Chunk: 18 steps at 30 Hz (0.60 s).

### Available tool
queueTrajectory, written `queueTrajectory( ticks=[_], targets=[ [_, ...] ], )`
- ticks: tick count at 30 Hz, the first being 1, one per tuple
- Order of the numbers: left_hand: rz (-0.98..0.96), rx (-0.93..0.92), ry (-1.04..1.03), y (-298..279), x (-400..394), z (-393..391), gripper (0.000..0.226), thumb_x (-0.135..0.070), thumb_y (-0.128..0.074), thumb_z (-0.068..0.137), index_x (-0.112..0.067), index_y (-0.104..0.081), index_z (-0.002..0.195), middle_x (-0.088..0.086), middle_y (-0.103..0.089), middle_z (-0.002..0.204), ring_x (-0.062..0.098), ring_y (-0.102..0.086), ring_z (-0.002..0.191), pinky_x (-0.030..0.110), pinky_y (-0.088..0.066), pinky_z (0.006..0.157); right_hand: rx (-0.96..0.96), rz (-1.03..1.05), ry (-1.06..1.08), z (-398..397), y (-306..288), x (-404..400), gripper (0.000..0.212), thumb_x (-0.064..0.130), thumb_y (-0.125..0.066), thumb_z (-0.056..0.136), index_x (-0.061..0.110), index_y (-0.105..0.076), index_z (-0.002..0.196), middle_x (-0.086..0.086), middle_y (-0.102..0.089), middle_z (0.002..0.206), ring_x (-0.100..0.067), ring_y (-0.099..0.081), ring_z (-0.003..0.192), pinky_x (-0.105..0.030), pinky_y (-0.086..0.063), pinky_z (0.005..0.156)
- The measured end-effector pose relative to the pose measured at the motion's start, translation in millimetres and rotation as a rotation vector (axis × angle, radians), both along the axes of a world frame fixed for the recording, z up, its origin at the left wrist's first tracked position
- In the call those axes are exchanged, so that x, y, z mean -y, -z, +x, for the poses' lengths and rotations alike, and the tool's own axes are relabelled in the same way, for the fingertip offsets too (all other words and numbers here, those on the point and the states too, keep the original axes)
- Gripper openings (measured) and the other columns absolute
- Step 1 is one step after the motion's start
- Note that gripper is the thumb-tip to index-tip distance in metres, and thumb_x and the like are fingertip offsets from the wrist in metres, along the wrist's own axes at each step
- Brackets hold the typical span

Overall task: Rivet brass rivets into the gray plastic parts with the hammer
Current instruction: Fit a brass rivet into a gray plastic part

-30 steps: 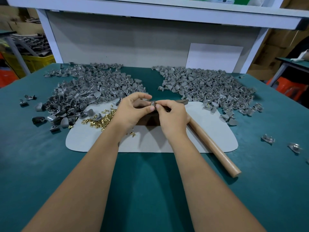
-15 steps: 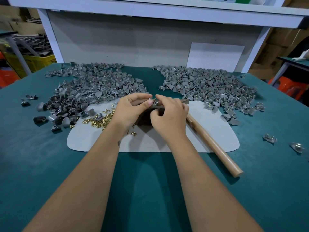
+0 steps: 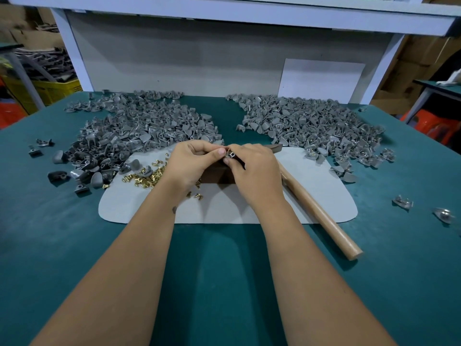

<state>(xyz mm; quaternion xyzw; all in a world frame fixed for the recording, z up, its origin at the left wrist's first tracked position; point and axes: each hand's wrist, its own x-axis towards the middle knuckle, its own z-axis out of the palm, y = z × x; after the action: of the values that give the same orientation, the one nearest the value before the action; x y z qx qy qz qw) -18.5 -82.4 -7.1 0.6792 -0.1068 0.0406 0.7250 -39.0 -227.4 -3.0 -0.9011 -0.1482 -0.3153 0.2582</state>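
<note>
Gray plastic part: pinched between left hand and right hand, above mat centre. Brass rivets: loose at 9 o'clock. Hammer: lying at 4 o'clock.

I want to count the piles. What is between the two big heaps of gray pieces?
The head view shows only bare green table between the left heap and the right heap; nearer, both hands pinch one gray part.

No legible text, label, brand, number or sign appears anywhere.
</note>
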Motion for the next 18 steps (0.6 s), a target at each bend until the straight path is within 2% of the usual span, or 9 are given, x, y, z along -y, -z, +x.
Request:
queueTrajectory(
  ticks=[2,8,13,16,18],
  targets=[
    [0.012,0.003,-0.007,-0.6,-0.8,-0.4,0.022,-0.007,-0.072,0.085,-0.023,-0.079,0.071,-0.002,-0.076,0.075,0.006,-0.071,0.068,0.016,-0.055,0.062,0.008,0.002,0.002,0.0,-0.1,-0.3,0.015,0.018,-0.067,0.084,0.011,-0.073,0.096,-0.006,-0.066,0.077,-0.027,-0.056,0.078,-0.032,-0.037,0.075],
    [0.019,0.007,-0.027,-0.3,-1.4,-1.8,0.012,-0.006,-0.073,0.084,-0.017,-0.076,0.079,-0.003,-0.076,0.074,0.005,-0.071,0.068,0.015,-0.054,0.062,0.019,-0.018,-0.011,0.1,-0.8,-0.6,0.015,0.017,-0.066,0.085,0.008,-0.073,0.095,-0.008,-0.067,0.076,-0.027,-0.057,0.078,-0.03,-0.035,0.073],
    [-0.013,0.006,-0.017,-1.3,3.1,-3.7,0.013,-0.002,-0.071,0.085,-0.014,-0.075,0.082,-0.002,-0.076,0.074,0.006,-0.071,0.068,0.016,-0.055,0.062,-0.017,0.035,-0.029,1.0,0.5,-0.8,0.021,0.017,-0.063,0.087,0.011,-0.071,0.106,-0.007,-0.068,0.085,-0.028,-0.056,0.084,-0.038,-0.043,0.079],
    [-0.042,-0.003,-0.051,-1.3,6.1,-3.3,0.011,-0.001,-0.071,0.085,-0.011,-0.075,0.085,0.001,-0.077,0.076,0.01,-0.072,0.071,0.022,-0.058,0.064,-0.035,0.138,-0.042,-0.8,1.5,-2.3,0.025,0.017,-0.06,0.087,0.015,-0.071,0.109,-0.005,-0.068,0.088,-0.025,-0.056,0.088,-0.039,-0.044,0.081],
    [-0.03,0.012,-0.083,-1.1,6.7,-1.6,0.01,-0.002,-0.072,0.085,-0.011,-0.075,0.085,0.001,-0.076,0.076,0.013,-0.071,0.073,0.029,-0.061,0.071,-0.064,0.249,-0.063,-1.0,1.1,-3.0,0.025,0.018,-0.057,0.09,0.018,-0.072,0.11,-0.002,-0.069,0.089,-0.021,-0.055,0.09,-0.035,-0.043,0.082]
  ],
)
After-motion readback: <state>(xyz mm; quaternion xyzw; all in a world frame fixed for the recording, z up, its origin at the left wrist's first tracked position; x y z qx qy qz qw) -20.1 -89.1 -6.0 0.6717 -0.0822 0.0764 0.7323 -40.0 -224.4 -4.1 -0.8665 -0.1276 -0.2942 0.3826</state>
